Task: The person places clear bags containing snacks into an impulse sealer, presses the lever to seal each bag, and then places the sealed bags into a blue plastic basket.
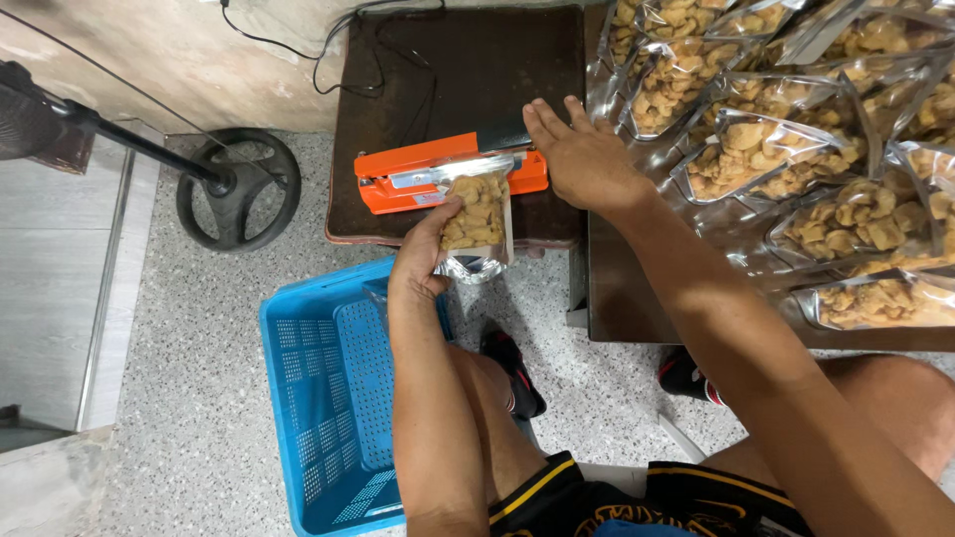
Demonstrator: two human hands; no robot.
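Holding crinkly clear snack pouch [479, 221] in orange sealer [418, 177]; left hand [423, 257] gripping, right hand [580, 154] flat.

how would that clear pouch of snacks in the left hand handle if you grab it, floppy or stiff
The pouch looks like thin glossy film, so probably floppy and a bit slippery. Its lumpy snack pieces likely give some body yet could crush under a hard squeeze. The left hand holds it by one edge, so it seems light.

dark low table [477, 70] bears orange sealer [398, 184]; speckled floor [199, 438] bears blue basket [328, 398]
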